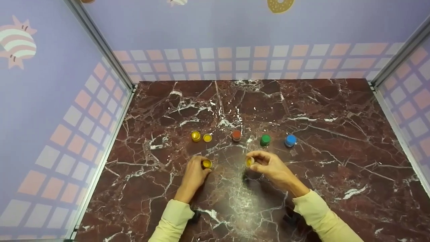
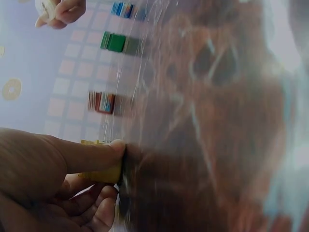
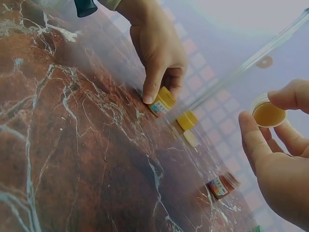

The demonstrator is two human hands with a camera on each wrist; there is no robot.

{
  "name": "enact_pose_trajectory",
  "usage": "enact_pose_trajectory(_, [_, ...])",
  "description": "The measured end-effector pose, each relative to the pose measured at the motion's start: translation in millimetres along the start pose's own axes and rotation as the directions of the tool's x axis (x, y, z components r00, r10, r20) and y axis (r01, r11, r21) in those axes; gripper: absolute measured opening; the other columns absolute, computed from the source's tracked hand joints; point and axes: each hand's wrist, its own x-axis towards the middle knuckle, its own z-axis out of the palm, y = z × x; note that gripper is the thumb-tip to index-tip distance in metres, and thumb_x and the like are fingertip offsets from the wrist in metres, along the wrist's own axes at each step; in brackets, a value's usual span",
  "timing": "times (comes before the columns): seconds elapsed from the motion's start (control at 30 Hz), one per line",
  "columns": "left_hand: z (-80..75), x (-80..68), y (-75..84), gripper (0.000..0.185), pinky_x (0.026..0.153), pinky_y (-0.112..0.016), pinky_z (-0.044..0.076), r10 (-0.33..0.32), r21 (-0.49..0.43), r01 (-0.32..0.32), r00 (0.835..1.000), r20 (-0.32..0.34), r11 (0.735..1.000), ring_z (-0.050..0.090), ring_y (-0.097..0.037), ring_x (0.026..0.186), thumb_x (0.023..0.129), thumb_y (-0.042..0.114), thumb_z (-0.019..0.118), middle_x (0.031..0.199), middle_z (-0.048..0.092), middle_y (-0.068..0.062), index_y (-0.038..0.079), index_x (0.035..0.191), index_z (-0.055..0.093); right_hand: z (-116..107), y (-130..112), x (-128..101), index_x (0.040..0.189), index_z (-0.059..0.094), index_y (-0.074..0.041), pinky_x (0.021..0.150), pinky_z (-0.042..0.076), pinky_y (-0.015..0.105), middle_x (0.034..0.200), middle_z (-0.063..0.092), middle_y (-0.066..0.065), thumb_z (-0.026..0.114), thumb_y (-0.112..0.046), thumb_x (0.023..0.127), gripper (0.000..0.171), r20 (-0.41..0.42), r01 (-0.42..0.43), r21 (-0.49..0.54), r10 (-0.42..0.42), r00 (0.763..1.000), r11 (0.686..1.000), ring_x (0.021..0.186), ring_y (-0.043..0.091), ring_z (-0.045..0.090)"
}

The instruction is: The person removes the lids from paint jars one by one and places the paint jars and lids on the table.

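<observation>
Colours on the dark red marble table [image 1: 336, 161]

White veins are running across it; 2 yellow pots [image 1: 196, 135], 1 red pot [image 1: 236, 135], 1 green pot [image 1: 265, 139] and 1 blue pot [image 1: 290, 140] are standing before lilac walls [image 1: 50, 111] showing pink-and-white checks.

- Two yellow paint pots: one [image 1: 196, 135] standing in the row, one [image 1: 206, 163] under the left hand [image 1: 195, 174].
- Two loose yellow lids: one [image 1: 207, 137] lying on the table [image 1: 336, 111], one [image 1: 249, 162] in the right hand [image 1: 272, 166].
- One red pot [image 1: 236, 135].
- One green pot [image 1: 265, 139].
- One blue pot [image 1: 290, 140].
</observation>
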Motion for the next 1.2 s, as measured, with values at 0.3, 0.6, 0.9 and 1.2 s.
enact_pose_trajectory(0.3, [-15.9,5.5,-14.7,0.033,0.094,-0.051,0.051,-0.082,0.009,0.083,0.994,-0.066,0.996,0.065,-0.039,0.102,0.078,0.001,0.087,0.105,0.067,-0.019,-0.004,0.107,0.071,4.6,3.4,11.9,0.130,0.056,0.016,0.083,0.055,0.026,0.107,0.067,0.008,0.068,0.011,0.089,0.043,-0.020,-0.014,-0.047,0.013,1.000,0.999,0.096,0.018,0.065])
enact_pose_trajectory(0.6, [-21.1,14.5,-18.8,0.034,0.090,-0.052,0.051,-0.119,0.029,0.122,0.989,-0.091,0.992,0.066,-0.039,0.100,0.077,0.002,0.088,0.104,0.068,-0.020,-0.004,0.107,0.072,8.0,8.7,19.9,0.130,0.052,0.019,0.087,0.056,0.027,0.106,0.066,0.008,0.070,0.008,0.088,0.047,0.025,-0.004,0.023,0.004,1.000,1.000,0.096,0.017,0.065])
enact_pose_trajectory(0.9, [-23.9,16.7,-22.5,0.036,0.091,-0.053,0.050,-0.151,0.016,0.153,0.984,-0.098,0.988,0.064,-0.041,0.102,0.078,0.003,0.088,0.106,0.067,-0.022,-0.005,0.109,0.071,16.9,11.4,31.7,0.139,0.043,0.019,0.091,0.054,0.027,0.114,0.064,0.013,0.068,0.011,0.086,0.060,0.014,-0.025,-0.008,0.025,1.000,1.000,0.101,0.018,0.063])
enact_pose_trajectory(1.2, [-24.4,16.3,-25.2,0.034,0.090,-0.051,0.051,-0.149,0.016,0.152,0.982,-0.116,0.988,0.065,-0.039,0.099,0.077,0.002,0.088,0.104,0.067,-0.021,-0.005,0.106,0.071,29.2,13.4,45.3,0.140,0.047,0.019,0.089,0.055,0.025,0.117,0.065,0.023,0.067,0.010,0.087,0.057,0.070,-0.024,-0.098,0.031,0.997,0.995,0.101,0.018,0.066])
